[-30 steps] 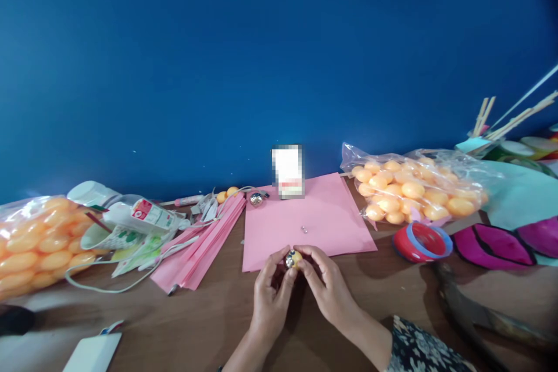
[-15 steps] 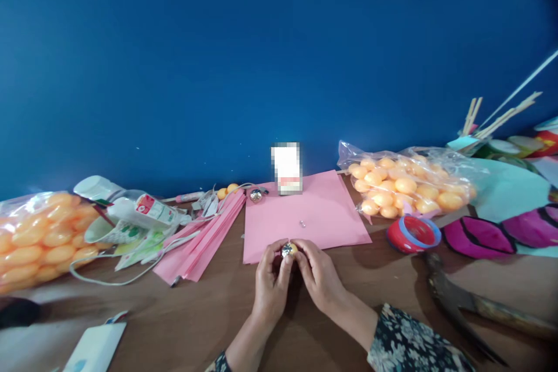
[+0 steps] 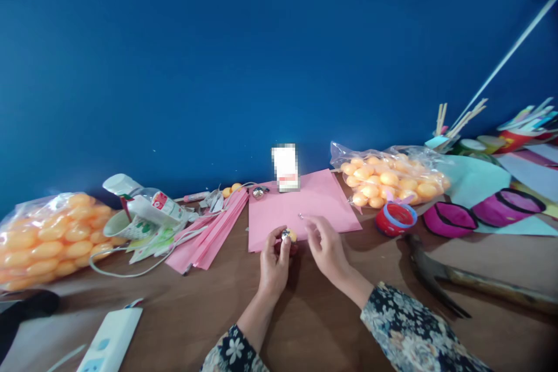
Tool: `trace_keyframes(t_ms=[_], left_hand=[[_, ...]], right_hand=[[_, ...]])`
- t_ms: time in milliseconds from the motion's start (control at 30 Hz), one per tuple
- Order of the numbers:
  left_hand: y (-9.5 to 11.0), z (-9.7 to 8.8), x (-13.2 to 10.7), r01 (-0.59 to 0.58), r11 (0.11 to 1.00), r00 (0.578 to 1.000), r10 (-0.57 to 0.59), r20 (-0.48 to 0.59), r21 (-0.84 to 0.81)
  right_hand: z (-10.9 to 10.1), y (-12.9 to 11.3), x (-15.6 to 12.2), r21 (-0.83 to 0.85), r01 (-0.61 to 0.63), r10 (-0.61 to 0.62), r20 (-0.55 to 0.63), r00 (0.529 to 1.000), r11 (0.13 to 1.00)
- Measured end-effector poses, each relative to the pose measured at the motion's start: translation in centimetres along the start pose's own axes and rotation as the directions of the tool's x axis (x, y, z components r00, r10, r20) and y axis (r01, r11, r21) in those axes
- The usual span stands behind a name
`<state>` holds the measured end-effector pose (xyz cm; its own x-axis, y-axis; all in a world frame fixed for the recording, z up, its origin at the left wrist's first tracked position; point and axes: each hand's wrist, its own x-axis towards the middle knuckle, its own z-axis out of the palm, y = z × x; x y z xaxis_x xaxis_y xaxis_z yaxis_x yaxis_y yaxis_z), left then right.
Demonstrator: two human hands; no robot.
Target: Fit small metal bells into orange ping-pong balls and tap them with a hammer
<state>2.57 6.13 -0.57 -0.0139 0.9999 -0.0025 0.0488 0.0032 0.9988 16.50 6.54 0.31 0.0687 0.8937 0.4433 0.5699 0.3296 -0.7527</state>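
Observation:
Between the thumb and fingers of my left hand [image 3: 275, 264] is a small round object, shiny silver on one side and yellow-orange on the other [image 3: 290, 235]; its exact kind is unclear. My right hand [image 3: 329, 250] is apart from it, over the front of the pink paper [image 3: 270, 221], fingers loosely stretched. Its forefinger tip is at a tiny shiny piece [image 3: 300, 216] on the paper, too small to name; whether they touch I cannot tell. Another silver ball-like object [image 3: 258, 192] sits at the paper's back left corner.
Bags of orange balls lie left [image 3: 47, 244] and right [image 3: 392, 177]. Folded pink strips [image 3: 218, 232], a plastic bottle [image 3: 159, 209] and a white cable are on the left. A hammer [image 3: 475, 279], a red-blue cup [image 3: 394, 221] and magenta pouches [image 3: 451, 220] lie right. A power strip [image 3: 111, 340] is front left.
My right hand has left the small round object and moved forward and right to the tiny piece on the paper. My left hand still holds the object. The view has shifted slightly.

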Motion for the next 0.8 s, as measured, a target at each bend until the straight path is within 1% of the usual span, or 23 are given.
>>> trace_keyframes(t_ms=[67,133,233,300,500,633,800], left_hand=[[0.0,0.1,0.0,0.006,1.000,1.000,-0.006,-0.006,-0.025],[-0.1,0.2,0.1,0.002,0.999,1.000,-0.002,-0.015,-0.042],[-0.2,0.3,0.2,-0.001,0.998,1.000,-0.001,-0.030,-0.066],[-0.2,0.3,0.2,-0.005,0.997,0.999,0.002,-0.032,-0.083],[-0.4,0.1,0.3,-0.057,0.996,0.998,0.058,0.003,-0.071],[-0.9,0.1,0.5,-0.064,0.994,0.998,0.065,0.006,-0.086],[-1.2,0.2,0.6,-0.102,0.991,0.995,0.103,0.012,-0.087]], right_hand=[[-0.5,0.6,0.8,-0.091,0.002,-0.003,-0.007,1.000,0.996],[-0.6,1.3,1.6,-0.219,0.011,-0.008,0.014,1.000,0.976],[0.0,2.2,2.5,-0.391,0.062,-0.017,0.115,0.993,0.918],[0.6,2.6,2.8,-0.457,0.083,-0.011,0.157,0.987,0.885],[1.9,3.6,3.4,-0.527,0.068,0.009,0.143,0.990,0.847],[2.1,3.8,3.3,-0.545,0.065,0.008,0.130,0.992,0.836],[2.1,3.5,3.1,-0.550,0.052,0.003,0.098,0.995,0.833]])
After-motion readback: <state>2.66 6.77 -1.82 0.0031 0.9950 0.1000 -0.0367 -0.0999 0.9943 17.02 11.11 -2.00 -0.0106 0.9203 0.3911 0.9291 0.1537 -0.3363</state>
